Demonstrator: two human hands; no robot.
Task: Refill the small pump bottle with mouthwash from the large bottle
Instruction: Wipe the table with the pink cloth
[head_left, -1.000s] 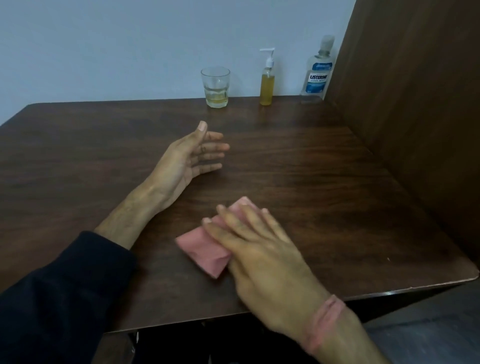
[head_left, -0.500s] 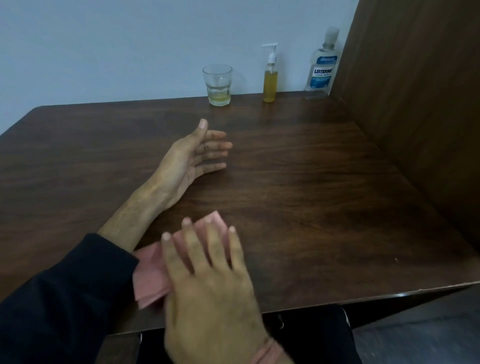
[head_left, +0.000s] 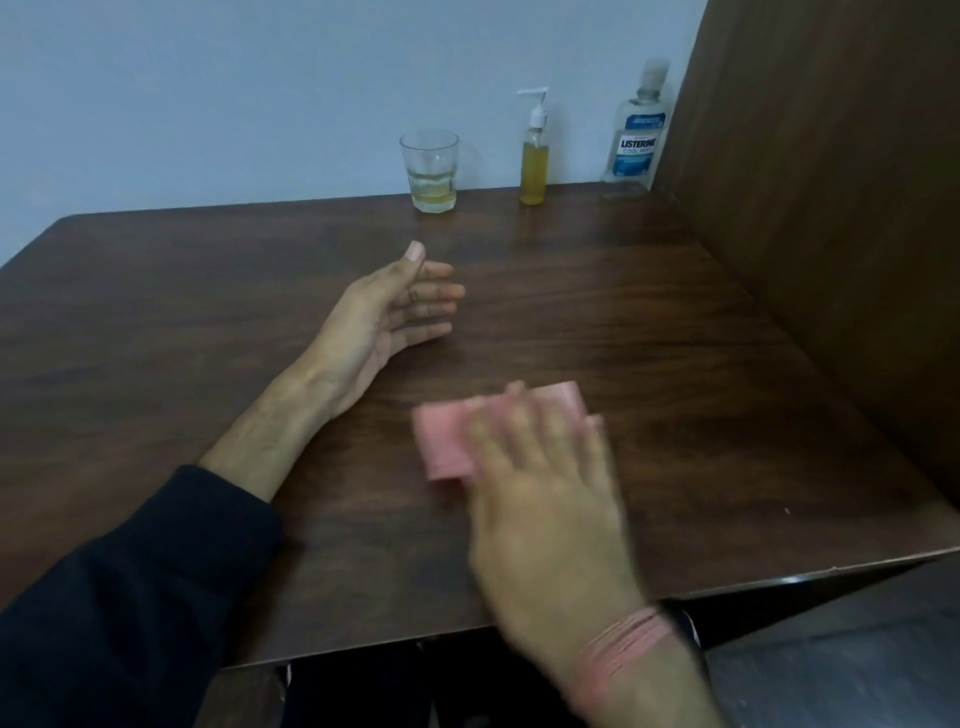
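Pressing pink cloth (head_left: 447, 441) under right hand (head_left: 545, 499), left hand (head_left: 384, 312) resting open

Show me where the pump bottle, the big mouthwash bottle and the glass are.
pump bottle (head_left: 534, 171), head view, on its yellow-filled body
big mouthwash bottle (head_left: 635, 150), head view, on its blue label
glass (head_left: 430, 171), head view, on its side wall

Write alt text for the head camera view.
A right hand presses a pink cloth flat on a dark wooden table; the left hand rests open. A glass, pump bottle and mouthwash bottle stand at the back.
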